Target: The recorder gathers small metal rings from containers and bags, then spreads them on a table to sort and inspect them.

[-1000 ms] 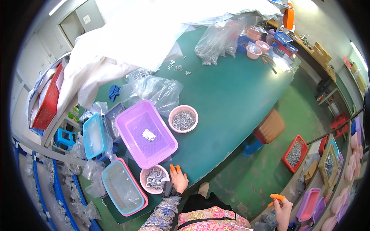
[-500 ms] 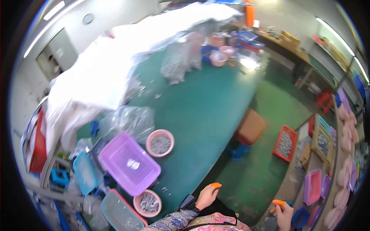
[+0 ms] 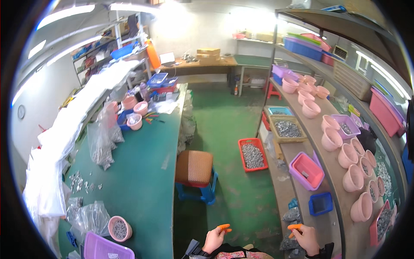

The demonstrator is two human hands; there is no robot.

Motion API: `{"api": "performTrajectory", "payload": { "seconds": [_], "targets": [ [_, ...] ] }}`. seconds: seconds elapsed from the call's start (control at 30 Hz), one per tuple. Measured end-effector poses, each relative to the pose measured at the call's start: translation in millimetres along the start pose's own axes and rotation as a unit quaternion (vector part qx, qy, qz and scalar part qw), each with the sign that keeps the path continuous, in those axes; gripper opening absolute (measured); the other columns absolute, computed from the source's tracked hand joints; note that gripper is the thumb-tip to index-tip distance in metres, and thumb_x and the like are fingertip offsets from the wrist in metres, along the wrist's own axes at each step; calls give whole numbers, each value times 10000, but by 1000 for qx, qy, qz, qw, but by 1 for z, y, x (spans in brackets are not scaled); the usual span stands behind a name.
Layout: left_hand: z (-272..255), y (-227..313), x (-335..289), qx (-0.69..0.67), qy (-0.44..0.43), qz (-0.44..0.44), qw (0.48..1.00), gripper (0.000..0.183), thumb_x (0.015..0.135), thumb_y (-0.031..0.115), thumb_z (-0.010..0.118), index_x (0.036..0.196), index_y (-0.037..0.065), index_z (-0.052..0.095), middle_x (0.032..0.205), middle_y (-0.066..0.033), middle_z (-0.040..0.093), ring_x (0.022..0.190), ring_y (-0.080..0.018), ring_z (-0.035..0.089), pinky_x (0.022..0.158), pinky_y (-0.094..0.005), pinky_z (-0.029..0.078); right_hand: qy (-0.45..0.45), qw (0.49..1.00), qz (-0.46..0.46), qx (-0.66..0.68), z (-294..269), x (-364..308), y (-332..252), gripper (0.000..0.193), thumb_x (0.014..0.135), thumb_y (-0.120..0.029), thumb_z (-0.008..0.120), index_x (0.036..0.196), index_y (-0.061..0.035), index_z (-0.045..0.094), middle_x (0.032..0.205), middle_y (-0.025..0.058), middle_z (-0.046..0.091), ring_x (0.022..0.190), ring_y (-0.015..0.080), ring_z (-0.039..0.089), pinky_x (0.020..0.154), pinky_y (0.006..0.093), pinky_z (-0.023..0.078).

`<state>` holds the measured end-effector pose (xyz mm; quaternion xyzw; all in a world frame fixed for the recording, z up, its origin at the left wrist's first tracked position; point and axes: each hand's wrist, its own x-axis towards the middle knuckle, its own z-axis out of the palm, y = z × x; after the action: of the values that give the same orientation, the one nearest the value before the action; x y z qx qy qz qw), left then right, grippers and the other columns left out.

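Observation:
My left hand sits low at the bottom edge, over the green floor just right of the green table. Orange covers are on its thumb and forefinger, whose tips meet with nothing seen between them. My right hand is raised beside the lower shelf end, wearing the same orange covers, fingers curled in and holding nothing visible. A pink bowl of small metal parts and a purple tray lie on the table's near corner, left of my left hand.
A brown stool with blue legs stands in the aisle ahead. A red crate of metal parts is on the floor. The right-hand shelves carry several pink bowls, a pink tray and a blue bin. Plastic bags of parts lie on the table.
The view has swung up and to the right, from the table to the aisle and shelves. My left hand has left the bowl at the table edge and now hovers over the floor.

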<state>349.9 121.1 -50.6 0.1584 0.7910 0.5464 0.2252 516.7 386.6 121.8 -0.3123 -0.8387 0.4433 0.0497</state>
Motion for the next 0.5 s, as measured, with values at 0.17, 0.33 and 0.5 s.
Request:
{"api": "performTrajectory", "payload": {
  "seconds": [0.17, 0.33, 0.5],
  "targets": [
    [41, 4, 28, -98, -36, -2, 995, 300, 920, -14, 451, 1198, -26, 562, 1013, -103, 701, 875, -125, 649, 832, -263, 501, 23, 992, -88, -85, -48, 31, 28, 185, 879, -150, 610, 1012, -49, 690, 688, 57, 684, 560, 175, 636, 526, 286, 476],
    [75, -4, 70, -171, -59, 35, 983, 303, 951, 91, 510, 1229, -22, 548, 1042, -133, 662, 900, -168, 614, 792, -279, 497, 94, 987, -55, -118, -100, 44, 39, 189, 875, -181, 604, 1002, -72, 691, 733, 77, 697, 619, 224, 664, 562, 314, 499],
    [102, 25, 134, -172, -144, 31, 974, 272, 959, 79, 502, 1198, -30, 570, 1006, -104, 667, 854, -147, 617, 806, -277, 492, 189, 978, -4, -90, -128, 51, 51, 177, 870, -139, 603, 997, -51, 688, 722, 94, 692, 624, 218, 674, 574, 303, 508]
  ]
}}
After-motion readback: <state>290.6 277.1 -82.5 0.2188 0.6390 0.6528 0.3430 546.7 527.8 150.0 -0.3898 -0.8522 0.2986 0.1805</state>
